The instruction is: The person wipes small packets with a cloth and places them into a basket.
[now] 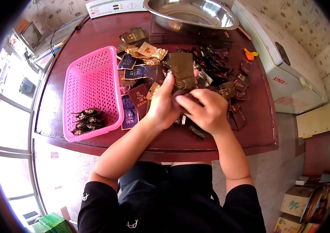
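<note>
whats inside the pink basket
A small group of dark, shiny packets sits at the near end of the pink basket. Overlapping packets cover part of each other, and what they contain is hidden.

Both forearms are extended forward, the left hand and right hand brought together, fingers curled inward.

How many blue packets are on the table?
3 visible: a small one and a wide one beside the pink basket, and a tall one nearer the front edge; more may lie hidden.
</note>
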Demonstrator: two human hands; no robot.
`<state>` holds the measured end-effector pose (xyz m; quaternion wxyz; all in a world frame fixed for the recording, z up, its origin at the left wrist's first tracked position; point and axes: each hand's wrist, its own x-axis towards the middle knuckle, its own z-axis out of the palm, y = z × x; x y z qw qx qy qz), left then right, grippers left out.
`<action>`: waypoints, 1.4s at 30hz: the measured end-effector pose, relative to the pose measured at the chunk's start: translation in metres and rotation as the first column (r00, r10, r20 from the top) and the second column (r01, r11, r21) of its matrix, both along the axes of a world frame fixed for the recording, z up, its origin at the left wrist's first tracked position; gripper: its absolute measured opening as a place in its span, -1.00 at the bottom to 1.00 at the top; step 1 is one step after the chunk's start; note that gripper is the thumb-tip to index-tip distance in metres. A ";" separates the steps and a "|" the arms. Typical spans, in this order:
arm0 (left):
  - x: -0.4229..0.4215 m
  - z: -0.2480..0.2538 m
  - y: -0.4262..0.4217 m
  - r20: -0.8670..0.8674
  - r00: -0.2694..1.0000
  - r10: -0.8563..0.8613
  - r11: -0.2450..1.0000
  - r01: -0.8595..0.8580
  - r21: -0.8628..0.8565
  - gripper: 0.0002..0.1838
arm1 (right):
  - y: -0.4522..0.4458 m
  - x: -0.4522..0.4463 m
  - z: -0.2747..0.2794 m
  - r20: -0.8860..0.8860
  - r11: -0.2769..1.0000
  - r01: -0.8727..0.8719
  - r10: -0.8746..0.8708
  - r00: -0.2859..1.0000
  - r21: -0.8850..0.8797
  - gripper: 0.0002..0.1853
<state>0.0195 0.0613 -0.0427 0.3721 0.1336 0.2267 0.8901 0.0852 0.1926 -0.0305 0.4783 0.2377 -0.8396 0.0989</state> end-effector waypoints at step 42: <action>0.010 0.003 -0.004 -0.308 0.922 -0.236 0.950 0.152 -0.273 -0.45 | 0.045 0.002 0.013 -0.002 0.509 -0.169 0.312 0.950 -0.844 -0.78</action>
